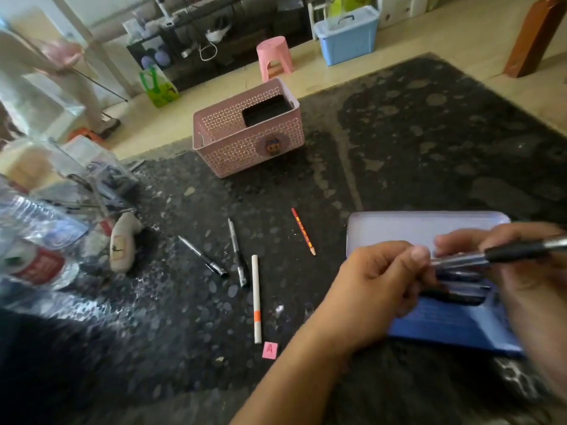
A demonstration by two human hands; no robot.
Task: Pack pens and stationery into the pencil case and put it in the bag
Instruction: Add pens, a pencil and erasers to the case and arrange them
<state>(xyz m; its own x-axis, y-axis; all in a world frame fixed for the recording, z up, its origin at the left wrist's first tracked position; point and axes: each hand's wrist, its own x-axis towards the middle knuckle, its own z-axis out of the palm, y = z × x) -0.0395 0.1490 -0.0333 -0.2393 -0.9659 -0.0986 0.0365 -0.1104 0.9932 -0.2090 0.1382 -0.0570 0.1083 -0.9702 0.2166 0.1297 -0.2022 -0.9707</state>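
An open blue pencil case (454, 326) lies at the right of the dark table, its pale lid (408, 228) folded back. Dark pens (454, 297) lie inside it. My left hand (377, 286) and my right hand (534, 283) are over the case, both holding a black pen (503, 254) that lies across it. Loose on the table to the left are a red pencil (303, 231), a white pen with an orange band (256, 299) and two black pens (202, 256) (237, 253).
A pink perforated basket (245, 142) with a black box inside stands at the back. A small pink tag marked A (270, 350) lies near the white pen. Plastic bottles and clutter (40, 228) crowd the left side. A person stands on the floor at far left.
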